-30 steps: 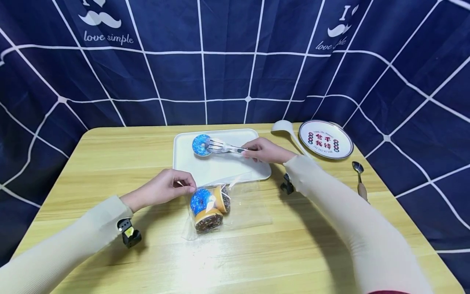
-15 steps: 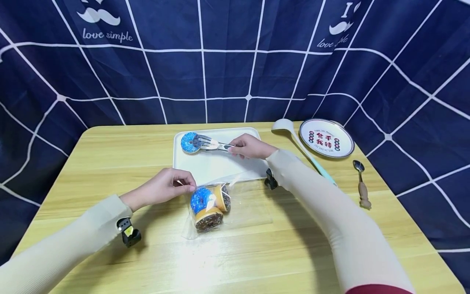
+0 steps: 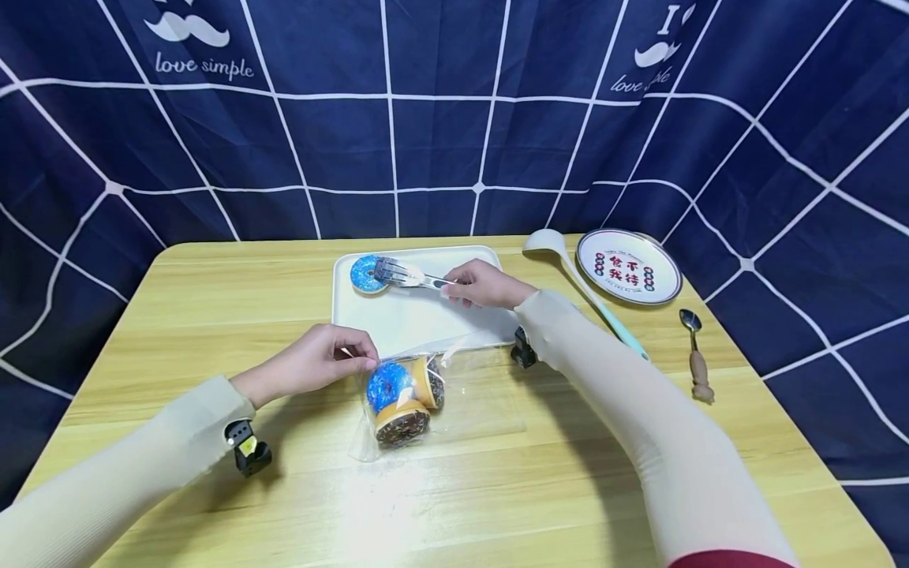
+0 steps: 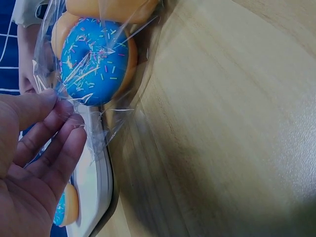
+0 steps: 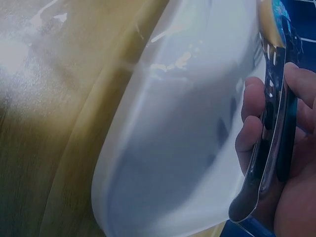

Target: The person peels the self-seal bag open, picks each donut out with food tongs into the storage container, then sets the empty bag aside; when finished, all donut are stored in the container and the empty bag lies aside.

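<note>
My right hand [image 3: 483, 284] grips metal serving tongs [image 3: 408, 274] by the handle, over the white tray [image 3: 433, 323]. The tongs' tips are on the right side of a blue-iced doughnut [image 3: 362, 274] at the tray's back left corner. In the right wrist view, fingers and thumb press the tongs' [image 5: 269, 133] two arms close together. My left hand [image 3: 327, 361] pinches the edge of a clear plastic bag [image 3: 483, 410] in front of the tray. Inside the bag are a blue-iced doughnut [image 4: 96, 64] with sprinkles and two chocolate-iced doughnuts [image 3: 403, 426], lying against each other.
Right of the tray lies a white ladle [image 3: 547, 243] with a green handle. Beside it is a round plate [image 3: 628, 267] with red lettering. A small wooden-handled spoon [image 3: 698, 363] lies nearer the table's right edge. A blue gridded curtain [image 3: 440, 150] hangs behind.
Over the past second, my right hand has moved the tongs and the doughnut left across the tray; both have stayed nearly still in the last half second. My left hand holds its place at the bag.
</note>
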`<state>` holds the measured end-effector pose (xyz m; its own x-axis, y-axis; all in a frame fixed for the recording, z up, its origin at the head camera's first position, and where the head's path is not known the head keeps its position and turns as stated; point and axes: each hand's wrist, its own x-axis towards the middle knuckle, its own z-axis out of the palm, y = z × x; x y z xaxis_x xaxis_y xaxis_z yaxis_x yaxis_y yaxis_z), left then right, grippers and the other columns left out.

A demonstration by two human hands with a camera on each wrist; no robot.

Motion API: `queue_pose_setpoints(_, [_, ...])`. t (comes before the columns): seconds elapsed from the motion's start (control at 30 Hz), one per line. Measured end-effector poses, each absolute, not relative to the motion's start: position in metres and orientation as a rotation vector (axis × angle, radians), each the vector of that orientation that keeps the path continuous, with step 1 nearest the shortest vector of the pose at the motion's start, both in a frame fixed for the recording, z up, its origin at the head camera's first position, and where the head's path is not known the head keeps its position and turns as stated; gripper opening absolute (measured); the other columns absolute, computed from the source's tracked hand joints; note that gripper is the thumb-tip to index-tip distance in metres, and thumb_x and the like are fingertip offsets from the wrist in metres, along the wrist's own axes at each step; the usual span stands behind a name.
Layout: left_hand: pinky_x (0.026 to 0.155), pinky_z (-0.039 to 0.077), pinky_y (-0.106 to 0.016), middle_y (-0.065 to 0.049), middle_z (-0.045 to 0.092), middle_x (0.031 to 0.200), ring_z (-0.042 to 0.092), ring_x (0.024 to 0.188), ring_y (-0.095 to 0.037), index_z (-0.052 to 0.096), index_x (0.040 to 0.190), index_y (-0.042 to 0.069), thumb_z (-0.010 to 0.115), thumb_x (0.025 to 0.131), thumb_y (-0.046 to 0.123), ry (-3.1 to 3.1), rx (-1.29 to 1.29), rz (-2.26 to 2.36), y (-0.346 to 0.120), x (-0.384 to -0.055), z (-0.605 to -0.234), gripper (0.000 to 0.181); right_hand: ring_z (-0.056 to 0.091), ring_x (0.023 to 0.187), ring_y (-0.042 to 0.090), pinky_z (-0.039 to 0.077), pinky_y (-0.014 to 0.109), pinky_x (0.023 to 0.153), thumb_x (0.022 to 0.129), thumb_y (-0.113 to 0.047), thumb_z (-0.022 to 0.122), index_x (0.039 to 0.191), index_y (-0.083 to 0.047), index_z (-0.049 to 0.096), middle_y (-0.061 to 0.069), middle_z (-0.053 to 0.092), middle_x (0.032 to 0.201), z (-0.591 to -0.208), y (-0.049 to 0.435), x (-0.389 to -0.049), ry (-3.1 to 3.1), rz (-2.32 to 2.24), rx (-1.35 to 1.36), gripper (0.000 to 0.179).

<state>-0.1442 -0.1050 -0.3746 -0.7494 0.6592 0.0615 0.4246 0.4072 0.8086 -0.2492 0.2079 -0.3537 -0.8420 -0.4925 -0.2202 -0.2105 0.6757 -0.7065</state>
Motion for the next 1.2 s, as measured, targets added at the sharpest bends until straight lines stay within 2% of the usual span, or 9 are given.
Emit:
queue_pose_setpoints(0.2, [0.077,0.055,-0.024,-0.003,0.076,0.089,0.062,0.081,-0.004,0.075,0.093,0.011,0.072,0.098,0.008,2.397,0.946,1.261,-0.104,-0.144,-0.375,0.007,0.062,0.068,0.016,0.042,0.022,0.055,0.107,-0.016,0.059,0.120,0.004,0.071,0.017,0.072,0.094,-0.353,0.208,-0.249,2.518,-0.981,-0.558,0.027])
queue_pose_setpoints(0.43, [0.073,0.052,-0.023,-0.003,0.076,0.088,0.061,0.080,-0.004,0.075,0.093,0.010,0.072,0.098,0.008,2.401,0.947,1.265,-0.103,-0.144,-0.376,0.006,0.062,0.066,0.017,0.041,0.023,0.055,0.106,-0.016,0.062,0.130,0.004,0.069,0.014,0.071,0.080,-0.353,0.208,-0.249,2.560,-0.955,-0.576,0.032])
queue_pose_setpoints(0.5, [0.073,0.052,-0.023,-0.004,0.076,0.088,0.061,0.080,-0.004,0.075,0.093,0.010,0.072,0.098,0.008,2.400,0.947,1.265,-0.103,-0.144,-0.376,0.006,0.064,0.068,0.018,0.041,0.023,0.056,0.106,-0.017,0.062,0.132,0.004,0.068,0.017,0.074,0.089,-0.353,0.209,-0.249,2.581,-0.940,-0.591,0.034])
queue_pose_setpoints(0.57, [0.074,0.053,-0.023,-0.004,0.076,0.089,0.061,0.081,-0.004,0.075,0.093,0.011,0.072,0.098,0.008,2.399,0.944,1.264,-0.103,-0.144,-0.376,0.006,0.067,0.074,0.021,0.043,0.023,0.059,0.106,-0.017,0.062,0.136,0.004,0.065,0.021,0.076,0.105,-0.352,0.212,-0.248,2.597,-0.926,-0.600,0.037])
queue_pose_setpoints(0.67, [0.076,0.055,-0.024,-0.004,0.076,0.089,0.062,0.082,-0.005,0.075,0.094,0.011,0.072,0.098,0.009,2.399,0.942,1.259,-0.103,-0.145,-0.375,0.006,0.073,0.086,0.028,0.049,0.024,0.066,0.106,-0.019,0.062,0.141,0.003,0.061,0.023,0.072,0.124,-0.349,0.218,-0.246,2.608,-0.927,-0.587,0.042])
queue_pose_setpoints(0.77, [0.076,0.055,-0.024,-0.003,0.076,0.089,0.062,0.081,-0.005,0.075,0.094,0.011,0.072,0.098,0.009,2.401,0.938,1.257,-0.103,-0.144,-0.375,0.006,0.073,0.095,0.034,0.054,0.026,0.073,0.106,-0.021,0.062,0.143,0.002,0.060,0.023,0.070,0.130,-0.345,0.227,-0.244,2.620,-0.943,-0.591,0.042])
queue_pose_setpoints(0.87, [0.075,0.054,-0.023,-0.003,0.076,0.088,0.062,0.081,-0.004,0.075,0.093,0.010,0.073,0.098,0.009,2.405,0.947,1.263,-0.104,-0.143,-0.375,0.006,0.073,0.097,0.037,0.055,0.028,0.079,0.106,-0.021,0.063,0.141,0.000,0.062,0.022,0.069,0.133,-0.339,0.240,-0.239,2.646,-0.957,-0.618,0.041])
queue_pose_setpoints(1.03, [0.075,0.055,-0.023,-0.004,0.076,0.088,0.062,0.081,-0.004,0.075,0.093,0.010,0.073,0.098,0.009,2.404,0.959,1.276,-0.104,-0.143,-0.376,0.006,0.072,0.093,0.033,0.055,0.028,0.080,0.104,-0.021,0.066,0.136,-0.002,0.065,0.019,0.072,0.119,-0.331,0.273,-0.223,2.691,-0.948,-0.673,0.037])
queue_pose_setpoints(1.2, [0.076,0.055,-0.024,-0.005,0.076,0.088,0.063,0.081,-0.004,0.075,0.093,0.011,0.072,0.098,0.009,2.397,0.955,1.278,-0.104,-0.143,-0.375,0.006,0.063,0.089,0.017,0.051,0.024,0.080,0.101,-0.020,0.070,0.129,-0.004,0.069,0.010,0.072,0.105,-0.329,0.309,-0.199,2.736,-0.925,-0.713,0.032])
